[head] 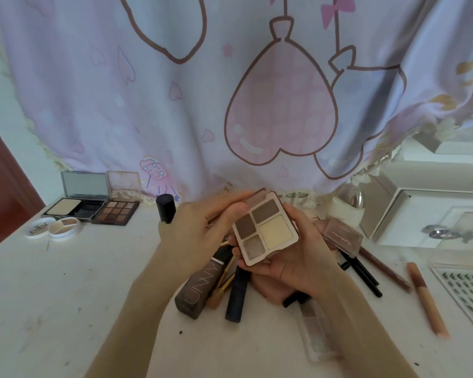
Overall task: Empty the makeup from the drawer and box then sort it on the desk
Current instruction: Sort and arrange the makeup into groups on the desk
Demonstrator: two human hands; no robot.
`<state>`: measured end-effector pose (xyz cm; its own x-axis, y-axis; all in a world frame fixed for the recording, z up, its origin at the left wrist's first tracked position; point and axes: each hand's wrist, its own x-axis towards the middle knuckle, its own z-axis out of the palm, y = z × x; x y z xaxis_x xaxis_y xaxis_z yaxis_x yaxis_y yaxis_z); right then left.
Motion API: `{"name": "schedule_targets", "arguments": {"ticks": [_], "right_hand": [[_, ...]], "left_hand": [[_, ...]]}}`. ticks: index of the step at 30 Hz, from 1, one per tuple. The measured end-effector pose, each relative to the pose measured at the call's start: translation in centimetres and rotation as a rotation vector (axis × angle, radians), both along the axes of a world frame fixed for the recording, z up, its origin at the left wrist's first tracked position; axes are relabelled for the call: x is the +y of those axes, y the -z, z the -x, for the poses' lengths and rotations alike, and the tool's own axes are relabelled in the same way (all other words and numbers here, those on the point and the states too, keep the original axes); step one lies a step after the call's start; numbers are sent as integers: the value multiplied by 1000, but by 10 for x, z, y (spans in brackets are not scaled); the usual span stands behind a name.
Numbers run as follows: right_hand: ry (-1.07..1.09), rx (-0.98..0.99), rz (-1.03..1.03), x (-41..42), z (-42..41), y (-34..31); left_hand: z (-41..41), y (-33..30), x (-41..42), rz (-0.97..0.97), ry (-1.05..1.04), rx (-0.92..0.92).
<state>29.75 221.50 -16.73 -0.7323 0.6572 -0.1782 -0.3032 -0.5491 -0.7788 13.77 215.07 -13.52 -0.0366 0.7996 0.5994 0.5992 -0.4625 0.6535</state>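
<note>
My right hand (298, 249) cradles an open eyeshadow palette (265, 227) above the bench (66, 296); my left hand (200, 227) pinches its lid at 11 o'clock.

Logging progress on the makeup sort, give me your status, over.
Both hands, left hand and right hand, hold open four-pan palette above unsorted pile. Open palettes lined up far left of desk. Nothing blocking.

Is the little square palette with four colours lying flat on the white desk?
No, the square four-colour palette is held up above the white desk by the left hand and right hand.
</note>
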Motion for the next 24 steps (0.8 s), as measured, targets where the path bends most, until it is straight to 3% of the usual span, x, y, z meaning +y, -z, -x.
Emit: {"name": "schedule_targets", "arguments": {"ticks": [5, 12, 18, 20, 24], "right_hand": [[-111, 47, -7, -28, 18, -14], [-233, 1, 38, -84, 77, -14], [-149, -88, 190, -108, 142, 16], [-53, -161, 78, -109, 158, 26], [155, -552, -578, -119, 173, 34]], "left_hand": [[22, -46, -24, 11, -68, 52], [91, -68, -66, 266, -141, -68], [143, -47, -67, 356, -228, 174], [157, -37, -60, 383, -266, 224], [171, -25, -41, 393, -279, 202]]}}
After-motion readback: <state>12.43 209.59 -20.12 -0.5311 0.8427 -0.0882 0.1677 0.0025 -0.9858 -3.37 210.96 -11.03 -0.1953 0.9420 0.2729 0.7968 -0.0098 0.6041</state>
